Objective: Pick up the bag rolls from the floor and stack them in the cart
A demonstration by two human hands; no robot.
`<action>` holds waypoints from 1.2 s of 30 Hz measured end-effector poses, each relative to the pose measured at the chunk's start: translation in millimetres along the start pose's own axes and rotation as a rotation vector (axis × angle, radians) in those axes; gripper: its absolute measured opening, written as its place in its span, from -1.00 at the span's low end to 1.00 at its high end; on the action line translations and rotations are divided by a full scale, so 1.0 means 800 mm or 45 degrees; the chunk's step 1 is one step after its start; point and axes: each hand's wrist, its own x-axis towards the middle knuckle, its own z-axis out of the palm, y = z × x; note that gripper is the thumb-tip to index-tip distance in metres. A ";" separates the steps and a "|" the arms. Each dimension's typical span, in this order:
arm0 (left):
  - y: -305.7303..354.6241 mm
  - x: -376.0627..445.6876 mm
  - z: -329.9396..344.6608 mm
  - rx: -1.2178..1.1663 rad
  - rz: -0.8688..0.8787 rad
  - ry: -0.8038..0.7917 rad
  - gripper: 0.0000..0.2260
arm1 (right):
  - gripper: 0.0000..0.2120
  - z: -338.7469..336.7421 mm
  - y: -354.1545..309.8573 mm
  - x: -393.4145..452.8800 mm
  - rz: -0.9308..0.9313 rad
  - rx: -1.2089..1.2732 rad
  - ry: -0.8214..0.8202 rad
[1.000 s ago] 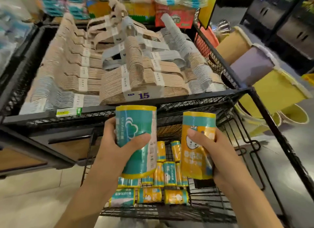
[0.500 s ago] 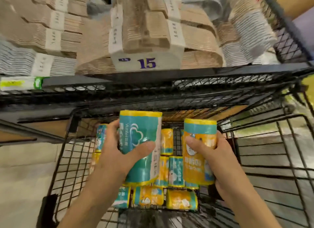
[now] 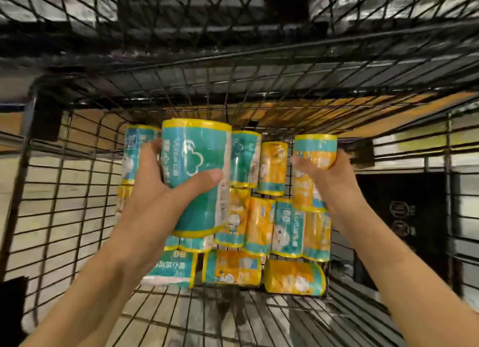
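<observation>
My left hand point(image 3: 153, 199) grips a large teal bag roll point(image 3: 199, 170) with yellow ends, held upright over the cart's lower shelf. My right hand point(image 3: 326, 181) grips a smaller orange and teal bag roll point(image 3: 315, 149), held upright at the right side of the pile. Beneath and behind both hands, several stacked bag rolls point(image 3: 261, 227) in teal and orange lie in rows on the black wire cart point(image 3: 59, 217). My hands and the held rolls hide part of the pile.
The cart's upper wire shelf point(image 3: 233, 61) hangs close overhead. Wire side walls close in on the left and on the right point(image 3: 461, 191). Light floor tiles point(image 3: 31, 181) show through the mesh. The near strip of shelf mesh point(image 3: 233, 318) holds no rolls.
My view has dropped and moved in under the upper shelf. Both hands have carried their rolls forward and down, close over the stacked pile. The hanger bundles above are out of view.
</observation>
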 end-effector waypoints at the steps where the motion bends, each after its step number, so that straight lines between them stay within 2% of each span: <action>1: -0.003 0.003 -0.001 -0.002 -0.011 0.004 -0.30 | -0.38 0.005 0.007 0.015 0.020 -0.045 0.036; 6: -0.005 0.013 0.002 -0.012 -0.036 -0.032 -0.26 | 0.00 0.030 0.033 0.068 0.045 -0.320 0.220; 10: -0.004 0.024 0.008 -0.016 -0.040 -0.043 -0.25 | 0.04 0.038 0.043 0.090 0.077 -0.533 0.255; 19: -0.007 0.035 0.016 0.019 -0.054 -0.055 -0.31 | -0.07 0.058 0.046 0.086 0.141 -0.649 0.280; 23: -0.010 0.035 0.020 0.001 -0.052 -0.054 -0.32 | -0.22 0.052 0.043 0.081 0.127 -0.802 0.276; 26: -0.011 0.033 0.021 0.003 -0.058 -0.060 -0.29 | -0.34 0.042 0.043 0.078 0.047 -0.840 0.292; 31: -0.014 0.032 0.022 0.006 -0.072 -0.047 -0.26 | -0.39 0.040 0.046 0.067 -0.089 -0.855 0.332; 36: -0.019 0.032 0.019 0.021 -0.080 -0.032 -0.26 | -0.50 0.045 0.044 0.071 -0.116 -0.989 0.371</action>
